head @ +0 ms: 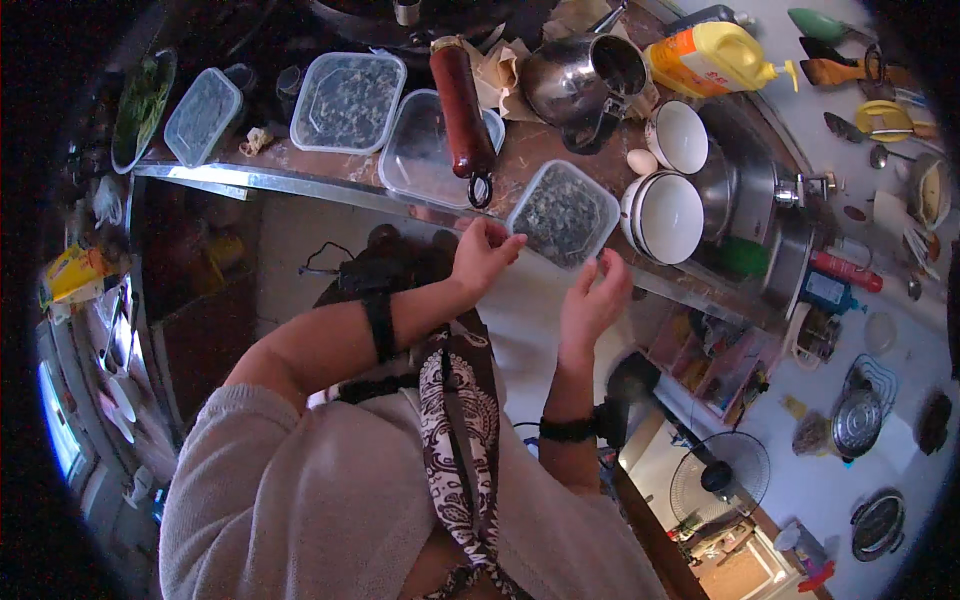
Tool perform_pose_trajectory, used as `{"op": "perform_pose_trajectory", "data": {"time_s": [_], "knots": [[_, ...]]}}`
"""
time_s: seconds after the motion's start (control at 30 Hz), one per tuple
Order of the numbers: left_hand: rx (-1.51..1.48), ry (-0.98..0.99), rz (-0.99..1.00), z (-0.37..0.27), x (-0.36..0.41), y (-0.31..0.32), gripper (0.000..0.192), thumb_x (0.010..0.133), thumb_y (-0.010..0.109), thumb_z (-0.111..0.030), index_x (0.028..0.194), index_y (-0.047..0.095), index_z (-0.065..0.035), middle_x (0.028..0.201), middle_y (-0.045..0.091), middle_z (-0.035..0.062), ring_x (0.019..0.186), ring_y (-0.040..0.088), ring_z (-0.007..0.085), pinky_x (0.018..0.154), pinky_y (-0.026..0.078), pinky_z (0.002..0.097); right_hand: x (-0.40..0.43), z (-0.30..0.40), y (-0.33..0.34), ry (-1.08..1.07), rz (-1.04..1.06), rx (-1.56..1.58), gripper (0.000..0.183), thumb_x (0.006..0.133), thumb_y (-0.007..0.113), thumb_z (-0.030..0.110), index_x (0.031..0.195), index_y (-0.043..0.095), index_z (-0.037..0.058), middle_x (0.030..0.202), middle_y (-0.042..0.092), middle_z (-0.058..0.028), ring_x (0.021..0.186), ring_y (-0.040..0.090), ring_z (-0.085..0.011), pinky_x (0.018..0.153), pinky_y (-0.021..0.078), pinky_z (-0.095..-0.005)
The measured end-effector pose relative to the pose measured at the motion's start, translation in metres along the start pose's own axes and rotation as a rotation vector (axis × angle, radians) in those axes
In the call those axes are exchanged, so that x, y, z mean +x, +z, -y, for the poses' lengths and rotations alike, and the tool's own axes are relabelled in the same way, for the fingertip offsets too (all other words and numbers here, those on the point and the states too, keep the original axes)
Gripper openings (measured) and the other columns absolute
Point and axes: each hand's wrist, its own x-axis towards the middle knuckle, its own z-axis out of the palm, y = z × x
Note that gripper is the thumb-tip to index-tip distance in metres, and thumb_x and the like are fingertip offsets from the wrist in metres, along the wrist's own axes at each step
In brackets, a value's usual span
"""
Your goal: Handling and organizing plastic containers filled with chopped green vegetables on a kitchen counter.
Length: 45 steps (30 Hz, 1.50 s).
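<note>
At the counter's front edge lies a clear plastic food container point(564, 214) with a rounded square outline. Dark, mottled contents show through it. My left hand point(484, 255) is by its left corner, thumb and fingers apart. Close to its near right corner is my right hand point(598, 296), fingers half curled with a gap to the thumb. Neither hand visibly grips anything; whether fingertips touch the container is hard to tell. Left of it, a wooden pan handle point(463, 112) with a hanging ring juts out above another clear plastic container point(412, 161).
White bowls point(671, 217) and an egg point(642, 161) stand right of the container, before the sink point(750, 180). Behind are a steel kettle point(562, 79) and a yellow pump bottle point(712, 60). Leftward sit more plastic containers point(349, 101) and a dish of greens point(146, 112).
</note>
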Motion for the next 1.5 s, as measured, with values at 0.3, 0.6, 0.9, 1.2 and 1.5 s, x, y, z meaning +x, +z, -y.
{"op": "perform_pose_trajectory", "data": {"time_s": [0.3, 0.6, 0.9, 1.2, 1.5], "knots": [[-0.03, -0.012, 0.001, -0.001, 0.0, 0.003, 0.028, 0.075, 0.067, -0.017, 0.08, 0.045, -0.0002, 0.066, 0.055, 0.0061, 0.057, 0.053, 0.0106, 0.05, 0.044, 0.0236, 0.063, 0.031, 0.043, -0.478, 0.044, -0.271, 0.045, 0.085, 0.046, 0.03, 0.127, 0.04, 0.0145, 0.134, 0.033, -0.0122, 0.124, 0.025, -0.0365, 0.1, 0.0192, -0.0495], [-0.029, -0.063, 0.013, 0.002, 0.004, -0.001, 0.022, 0.075, 0.066, -0.013, 0.075, 0.049, 0.0002, 0.063, 0.055, 0.0051, 0.055, 0.053, 0.0107, 0.05, 0.045, 0.026, 0.063, 0.022, 0.065, -0.499, 0.074, -0.342, 0.049, 0.084, 0.042, 0.032, 0.13, 0.035, 0.0159, 0.134, 0.034, -0.0096, 0.124, 0.027, -0.0346, 0.099, 0.0173, -0.0525], [-0.018, -0.089, 0.03, -0.008, 0.003, -0.002, 0.025, 0.07, 0.067, -0.017, 0.075, 0.049, -0.0007, 0.061, 0.057, 0.0073, 0.054, 0.056, 0.0133, 0.05, 0.044, 0.0267, 0.065, 0.021, 0.066, -0.495, 0.072, -0.319, 0.051, 0.083, 0.044, 0.033, 0.13, 0.034, 0.0144, 0.131, 0.036, -0.0131, 0.122, 0.03, -0.0358, 0.099, 0.0178, -0.0525], [0.074, -0.04, 0.045, -0.002, 0.002, -0.003, 0.027, 0.071, 0.068, -0.02, 0.075, 0.047, -0.0017, 0.062, 0.056, 0.0068, 0.056, 0.056, 0.0133, 0.052, 0.045, 0.0274, 0.063, 0.02, 0.066, -0.492, 0.071, -0.33, 0.051, 0.084, 0.042, 0.033, 0.13, 0.034, 0.014, 0.132, 0.035, -0.013, 0.122, 0.029, -0.0352, 0.099, 0.0164, -0.0532], [0.063, -0.124, 0.07, -0.016, -0.001, -0.004, 0.037, 0.073, 0.067, -0.03, 0.082, 0.045, -0.0014, 0.069, 0.054, 0.0067, 0.059, 0.055, 0.0133, 0.054, 0.045, 0.0268, 0.065, 0.002, 0.039, -0.502, 0.038, -0.134, 0.051, 0.083, 0.046, 0.024, 0.129, 0.033, 0.0032, 0.133, 0.033, -0.0146, 0.125, 0.025, -0.0351, 0.102, 0.0161, -0.0475]]}}
